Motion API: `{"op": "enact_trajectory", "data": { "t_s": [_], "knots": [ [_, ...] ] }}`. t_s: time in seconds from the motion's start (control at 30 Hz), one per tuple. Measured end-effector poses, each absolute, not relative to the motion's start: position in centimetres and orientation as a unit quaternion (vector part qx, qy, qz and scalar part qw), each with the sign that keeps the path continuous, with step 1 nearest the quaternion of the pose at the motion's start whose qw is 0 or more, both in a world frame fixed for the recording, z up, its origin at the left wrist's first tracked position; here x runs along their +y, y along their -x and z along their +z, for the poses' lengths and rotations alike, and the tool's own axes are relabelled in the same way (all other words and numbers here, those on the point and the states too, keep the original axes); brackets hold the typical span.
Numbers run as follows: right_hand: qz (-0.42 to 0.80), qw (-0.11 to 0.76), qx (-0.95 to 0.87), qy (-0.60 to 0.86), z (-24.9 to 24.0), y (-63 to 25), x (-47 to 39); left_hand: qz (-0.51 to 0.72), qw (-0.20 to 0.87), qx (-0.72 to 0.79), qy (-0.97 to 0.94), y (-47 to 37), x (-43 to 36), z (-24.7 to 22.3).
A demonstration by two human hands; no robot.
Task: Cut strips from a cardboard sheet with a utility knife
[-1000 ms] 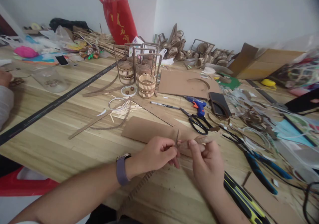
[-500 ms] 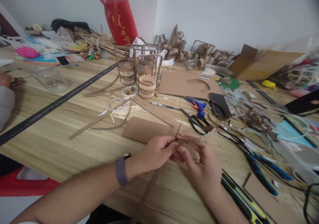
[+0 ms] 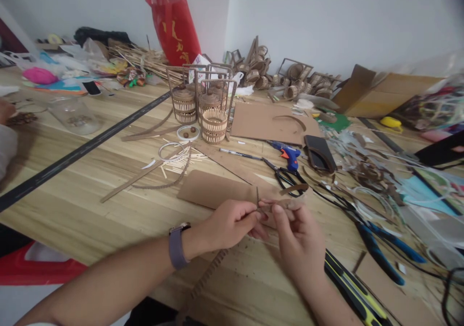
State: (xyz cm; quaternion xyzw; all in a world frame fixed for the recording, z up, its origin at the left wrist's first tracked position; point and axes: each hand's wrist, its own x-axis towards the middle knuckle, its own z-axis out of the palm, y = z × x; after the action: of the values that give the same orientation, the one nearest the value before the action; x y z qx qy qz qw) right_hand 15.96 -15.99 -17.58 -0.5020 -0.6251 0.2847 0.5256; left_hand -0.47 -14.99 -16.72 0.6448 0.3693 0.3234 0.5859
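Observation:
My left hand (image 3: 232,222), with a watch on the wrist, is closed on a brown notched strip (image 3: 210,273). The strip trails down toward my lap, and a short thin end sticks up above the fingers. Close beside it on the right, my right hand (image 3: 299,229) pinches the strip's other part near the left fingertips; the exact grip is partly hidden by the fingers. Beneath and behind the hands lies a brown cardboard piece (image 3: 213,188). Black-handled scissors (image 3: 286,181) rest just beyond my right hand.
Small slatted baskets (image 3: 213,125) stand mid-table. A blue glue gun (image 3: 288,154), a black phone (image 3: 319,153), blue-handled pliers (image 3: 380,258) and a yellow-black cutter (image 3: 353,287) lie to the right. A clear jar (image 3: 74,116) and another person's sleeve (image 3: 7,147) are at left.
My right hand has shifted slightly right and opened a small gap from the left. The upright strip end has straightened. The other person's hand at far left has moved a little left.

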Motion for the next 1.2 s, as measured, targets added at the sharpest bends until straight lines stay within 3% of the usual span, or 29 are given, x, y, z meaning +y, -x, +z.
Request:
{"op": "enact_trajectory", "data": {
  "t_s": [0.1, 0.3, 0.47, 0.63, 0.93, 1.2],
  "knots": [
    [0.263, 0.529, -0.638, 0.494, -17.5, -16.0, -16.0, 0.331, 0.598, 0.381, -0.623, 0.3, -14.9, -16.9],
    [0.038, 0.462, -0.759, 0.457, -17.8, -16.4, -16.0, 0.363, 0.642, 0.379, -0.559, 0.0, -14.8, -16.9],
    [-0.041, 0.435, -0.797, 0.416, -17.9, -16.4, -16.1, 0.37, 0.651, 0.365, -0.553, 0.0, -14.7, -17.1],
    [-0.008, 0.447, -0.753, 0.482, -17.9, -16.2, -16.4, 0.365, 0.648, 0.372, -0.554, 0.0, -14.9, -16.9],
    [0.3, 0.55, -0.598, 0.5, -17.0, -15.7, -15.6, 0.326, 0.586, 0.401, -0.624, 0.5, -15.1, -16.6],
    [0.239, 0.53, -0.652, 0.486, -17.8, -16.0, -15.9, 0.335, 0.584, 0.402, -0.62, 0.3, -14.8, -17.0]
  ]
}}
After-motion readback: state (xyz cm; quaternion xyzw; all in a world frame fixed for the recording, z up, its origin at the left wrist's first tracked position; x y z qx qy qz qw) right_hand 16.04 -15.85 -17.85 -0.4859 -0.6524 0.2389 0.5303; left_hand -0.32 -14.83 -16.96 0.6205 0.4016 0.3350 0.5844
